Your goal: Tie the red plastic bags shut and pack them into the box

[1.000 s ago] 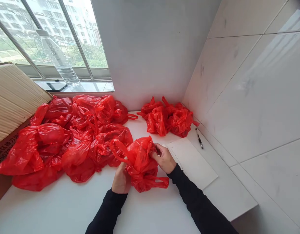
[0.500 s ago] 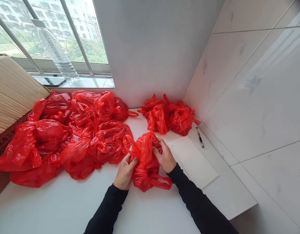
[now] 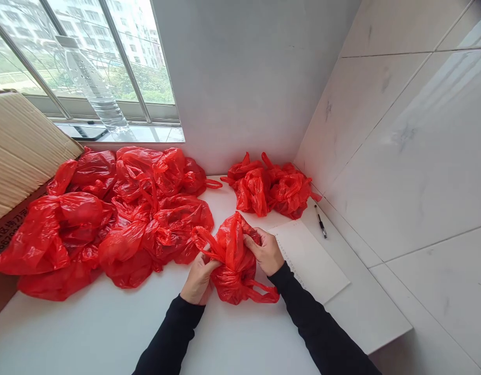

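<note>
Bags [image 3: 126, 229] are lying at ten and one o'clock. Left hand [image 3: 197, 278] and right hand [image 3: 267, 253] are clamping another bag [image 3: 234, 258], unreleased.

Held bag [image 3: 233, 255]: red. Other bags [image 3: 125, 239] toward back edge of white table [image 3: 107, 330]: same red. Paper [image 3: 314, 260]: off-white, rows of dark marks. Pen [image 3: 321, 223], near right edge: black. Sleeves [image 3: 172, 333]: black.

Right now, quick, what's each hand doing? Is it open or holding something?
Left hand: closed, holding the left side of a red bag.
Right hand: closed, holding the same bag's right side.
</note>
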### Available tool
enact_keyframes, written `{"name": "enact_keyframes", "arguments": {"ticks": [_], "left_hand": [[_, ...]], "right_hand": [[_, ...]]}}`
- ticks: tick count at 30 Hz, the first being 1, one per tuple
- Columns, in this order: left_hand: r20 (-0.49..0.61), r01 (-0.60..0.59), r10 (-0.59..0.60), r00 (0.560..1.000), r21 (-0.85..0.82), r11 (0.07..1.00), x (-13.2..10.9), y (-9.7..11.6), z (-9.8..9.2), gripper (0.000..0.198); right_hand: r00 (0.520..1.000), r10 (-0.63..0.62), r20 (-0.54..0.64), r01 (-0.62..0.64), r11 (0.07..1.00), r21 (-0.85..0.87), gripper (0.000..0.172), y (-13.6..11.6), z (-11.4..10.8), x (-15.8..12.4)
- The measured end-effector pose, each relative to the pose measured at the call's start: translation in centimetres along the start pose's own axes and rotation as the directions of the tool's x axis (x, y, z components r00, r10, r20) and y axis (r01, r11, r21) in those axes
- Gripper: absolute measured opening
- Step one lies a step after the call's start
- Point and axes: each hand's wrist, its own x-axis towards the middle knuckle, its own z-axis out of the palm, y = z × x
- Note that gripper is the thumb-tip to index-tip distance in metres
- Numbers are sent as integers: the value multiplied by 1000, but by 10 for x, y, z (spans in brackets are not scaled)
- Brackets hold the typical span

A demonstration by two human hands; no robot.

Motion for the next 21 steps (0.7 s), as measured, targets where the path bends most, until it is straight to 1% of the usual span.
{"name": "enact_keyframes", "arguments": {"ticks": [3,5,10,13,16,19,21], "left_hand": [[-15,-6,5,1000,-50,999,2,-1,-4,62],[-27,-7,5,1000,-74,997,4,-1,-6,62],[-26,4,-6,1000,-86,996,5,-2,-6,63],[-23,19,-20,1000,-72,997,4,-3,-5,55],[-20,44,-45,999,-51,998,2,-2,-3,46],[38,60,-60,997,-8,998,-2,-1,-1,50],[69,46,-48,996,32,998,-4,0,1,53]], "right_hand": [[995,-68,79,62,995,74,35,-2,1,0],[991,-70,114,61,995,79,36,-1,1,0],[996,39,83,-48,993,108,33,1,2,-1],[996,72,62,-78,990,117,30,0,1,-2],[998,55,28,-55,998,27,29,0,0,-1],[1000,6,11,-5,995,-100,34,1,-1,-1],[999,-36,6,36,985,-167,40,1,-1,-1]]}}
